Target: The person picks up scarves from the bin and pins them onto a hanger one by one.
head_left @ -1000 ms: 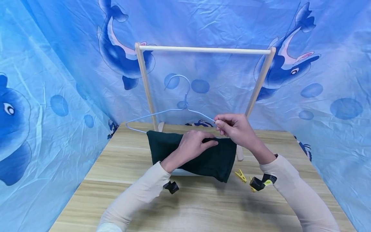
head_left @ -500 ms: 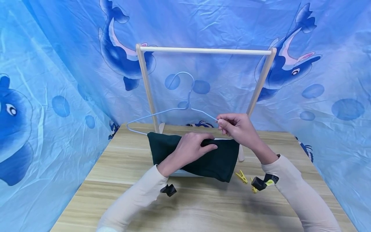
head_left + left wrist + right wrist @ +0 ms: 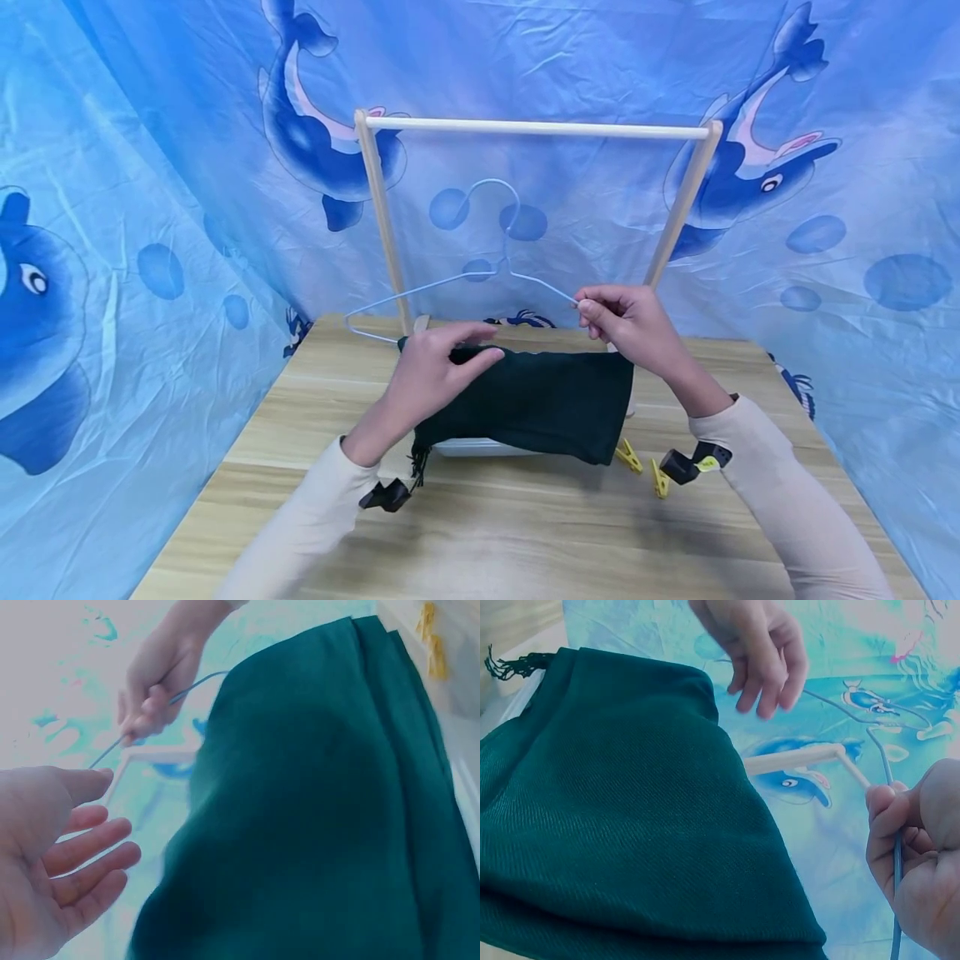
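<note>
A blue wire hanger (image 3: 506,260) stands upright with its hook raised. My right hand (image 3: 626,329) pinches its right shoulder wire between thumb and fingers. Over the lower bar drapes a dark green scarf (image 3: 540,400), folded in layers, with black fringe (image 3: 514,666) at its left end. My left hand (image 3: 427,367) is at the scarf's left part, thumb and fingers spread apart and relaxed. In the left wrist view, that hand (image 3: 60,855) is beside the cloth with nothing in its fingers. The hanger's lower bar is mostly hidden by the scarf.
Behind the hanger stands a wooden rack with a white crossbar (image 3: 536,127). A white tray (image 3: 480,448) shows under the scarf. Two yellow clips (image 3: 628,456) lie on the wooden table (image 3: 525,542) at the right. Blue dolphin-print curtains (image 3: 885,375) surround the table.
My left hand has come off the scarf's middle and moved left, uncovering the cloth there. Fringe now shows at the left end. The hanger, scarf and right hand have shifted slightly right and up.
</note>
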A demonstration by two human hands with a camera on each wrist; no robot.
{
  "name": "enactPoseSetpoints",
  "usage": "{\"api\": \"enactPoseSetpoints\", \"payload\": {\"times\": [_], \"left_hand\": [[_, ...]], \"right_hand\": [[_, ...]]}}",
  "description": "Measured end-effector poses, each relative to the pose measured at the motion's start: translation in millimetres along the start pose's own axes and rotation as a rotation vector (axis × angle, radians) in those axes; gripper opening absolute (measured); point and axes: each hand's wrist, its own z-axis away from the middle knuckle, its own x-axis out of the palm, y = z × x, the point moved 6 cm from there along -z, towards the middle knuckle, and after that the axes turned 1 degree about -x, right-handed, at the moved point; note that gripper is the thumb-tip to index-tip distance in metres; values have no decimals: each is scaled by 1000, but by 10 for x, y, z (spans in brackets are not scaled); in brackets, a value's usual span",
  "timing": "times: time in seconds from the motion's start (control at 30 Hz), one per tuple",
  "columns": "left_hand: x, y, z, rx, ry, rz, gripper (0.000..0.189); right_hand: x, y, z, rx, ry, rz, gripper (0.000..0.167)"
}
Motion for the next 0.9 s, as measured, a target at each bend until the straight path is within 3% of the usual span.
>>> {"api": "enactPoseSetpoints", "payload": {"times": [0.33,0.6,0.73,0.9], "left_hand": [[-542,-167,87,17,149,62,31],[-827,-332,107,70,271,59,39],[-898,-454,97,39,294,21,41],[-929,-635,108,-56,268,32,42]], "right_hand": [[-42,34,-7,16,0,-7,16],[-37,36,-8,23,1,-17,16],[-40,36,-6,24,3,-14,16],[-47,32,-9,18,0,-10,15]]}}
